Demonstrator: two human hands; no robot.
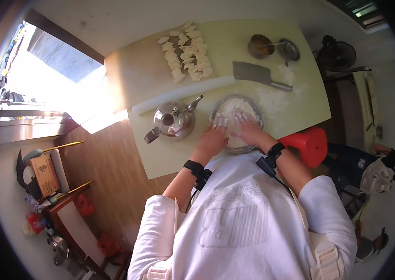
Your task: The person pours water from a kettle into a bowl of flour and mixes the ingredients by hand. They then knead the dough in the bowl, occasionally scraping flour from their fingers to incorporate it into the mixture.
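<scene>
A round bowl [260, 108] with white flour [235, 105] in it stands at the table's near edge, right in front of me. My left hand [215, 134] reaches into its left side, the fingers stretched out and coated with flour. On the right side, my right hand [249, 130] lies over the flour with its fingers extended and whitened. Part of the bowl is hidden under both hands. Just left of it is a shiny metal kettle [173, 125], spout towards the bowl. Beyond the bowl lies a cleaver [252, 73], its handle pointing right.
Rows of pale dough pieces [196, 53] lie on the far side of the yellowish table [160, 156]. A long pale rod [183, 94] lies behind the kettle. A small pot [259, 46] and a metal dish [290, 50] stand far right. A red stool [310, 147] is beside the table.
</scene>
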